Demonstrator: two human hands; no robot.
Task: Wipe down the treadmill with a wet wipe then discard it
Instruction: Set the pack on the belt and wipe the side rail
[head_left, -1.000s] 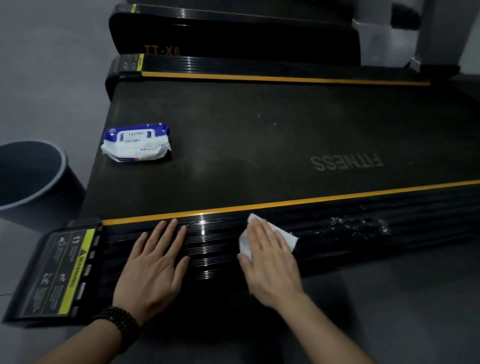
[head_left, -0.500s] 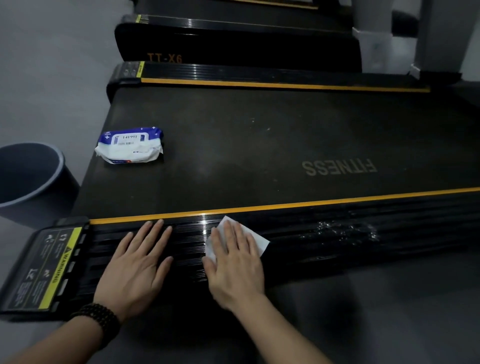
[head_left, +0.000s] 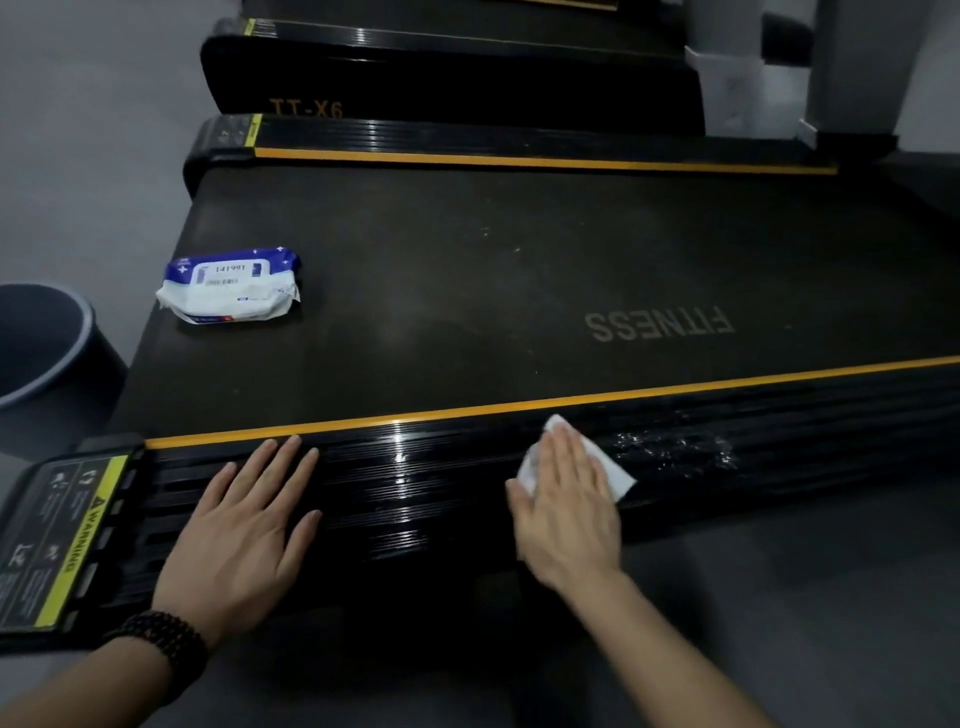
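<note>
A black treadmill (head_left: 467, 291) with orange trim lines lies across the view, its belt marked FITNESS. My right hand (head_left: 566, 499) lies flat with straight fingers on a white wet wipe (head_left: 613, 470), pressing it onto the ribbed black side rail nearest me. Wet streaks glisten on the rail just right of the wipe. My left hand (head_left: 244, 530), a dark bead bracelet at its wrist, rests flat and spread on the same rail further left, beside the yellow warning label (head_left: 78, 540).
A blue and white wet wipe pack (head_left: 231, 286) lies on the belt's left part. A dark round bin (head_left: 41, 353) stands on the grey floor at the left edge. A second treadmill marked TT-X6 (head_left: 447, 78) sits behind.
My right hand first slid the wipe left along the rail toward my left hand, then back to the right. My left hand stayed planted on the rail.
</note>
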